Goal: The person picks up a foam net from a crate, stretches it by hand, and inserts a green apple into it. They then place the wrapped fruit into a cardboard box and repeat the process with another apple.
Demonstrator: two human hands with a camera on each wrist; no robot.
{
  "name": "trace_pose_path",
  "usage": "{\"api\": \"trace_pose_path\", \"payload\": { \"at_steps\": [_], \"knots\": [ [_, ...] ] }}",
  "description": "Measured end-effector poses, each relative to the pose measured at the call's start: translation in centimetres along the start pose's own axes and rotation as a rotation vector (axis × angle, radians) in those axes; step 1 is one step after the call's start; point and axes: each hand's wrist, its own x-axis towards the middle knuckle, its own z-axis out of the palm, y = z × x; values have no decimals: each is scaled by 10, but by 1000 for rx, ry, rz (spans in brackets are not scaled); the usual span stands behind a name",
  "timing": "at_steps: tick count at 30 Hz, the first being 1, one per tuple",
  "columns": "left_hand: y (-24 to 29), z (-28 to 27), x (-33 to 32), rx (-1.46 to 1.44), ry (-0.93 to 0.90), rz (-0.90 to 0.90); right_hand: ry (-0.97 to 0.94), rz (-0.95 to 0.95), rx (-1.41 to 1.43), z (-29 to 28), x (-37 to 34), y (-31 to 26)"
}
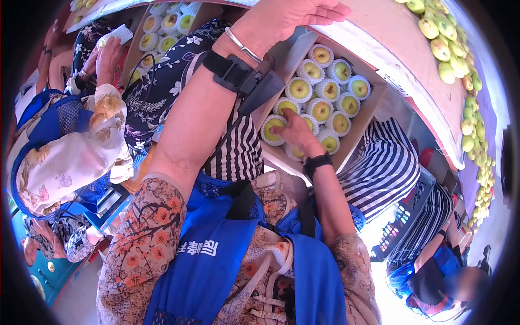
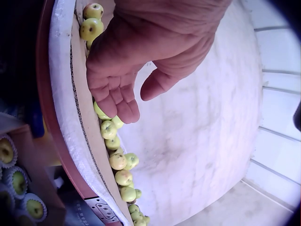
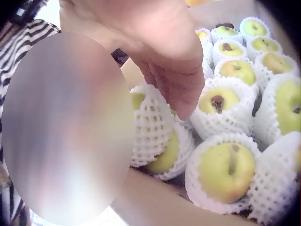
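Note:
My left hand [image 1: 295, 16] stretches over the edge of the pale-topped table, with nothing in it. In the left wrist view, its fingers [image 2: 115, 96] are slightly bent above a row of loose yellow-green apples [image 2: 117, 161]. My right hand [image 1: 297, 132] reaches into a cardboard box [image 1: 364, 129] of apples in white foam nets [image 1: 320, 111]. Thumb and forefinger are spread over the near left apples. In the right wrist view, its fingertips [image 3: 186, 106] point down among the fruit, behind a tilted netted apple [image 3: 149, 129]. Part of that apple is hidden by the hand.
More loose apples [image 1: 454, 46] line the table's far edge. Another box of netted apples [image 1: 168, 24] stands at the upper left, near a person holding a foam net [image 1: 116, 35]. A seated person [image 1: 433, 276] and a dark crate [image 1: 403, 219] are at the lower right.

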Motion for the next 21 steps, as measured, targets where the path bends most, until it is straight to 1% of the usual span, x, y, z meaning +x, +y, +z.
{"api": "trace_pose_path", "payload": {
  "at_steps": [4,5,6,7,8,9,10,12,13,14,16,17,18,20,21],
  "knots": [
    [0,-1,0,61,8,-14,15,49,-35,-22,4,-26],
    [2,1,0,51,39,-19,29,81,-54,-34,-2,-30],
    [5,3,-1,28,51,-31,116,18,138,-57,-24,-71],
    [6,4,-2,34,41,-34,158,-11,52,-65,-27,-79],
    [5,3,-1,46,33,-37,271,-155,117,-79,-43,-97],
    [5,5,0,34,39,-46,264,-220,173,-101,-65,-119],
    [5,9,-1,33,52,-53,356,-345,208,-112,-80,-124],
    [2,19,-2,5,17,-49,353,-457,297,-142,-120,-128],
    [1,19,-2,-3,10,-46,344,-394,406,-155,-145,-124],
    [-2,4,6,10,-39,-83,329,-330,516,-165,-166,-120],
    [-11,-17,25,48,-131,-153,460,-142,536,-187,-211,-97],
    [-11,-15,26,17,-111,-189,583,-85,512,-195,-231,-73],
    [-13,-14,25,11,-130,-180,705,-27,487,-198,-249,-42],
    [-17,-18,28,-16,-173,-192,940,170,447,-197,-289,8],
    [-19,-11,30,7,-165,-194,1020,268,458,-192,-309,39]
  ]
}}
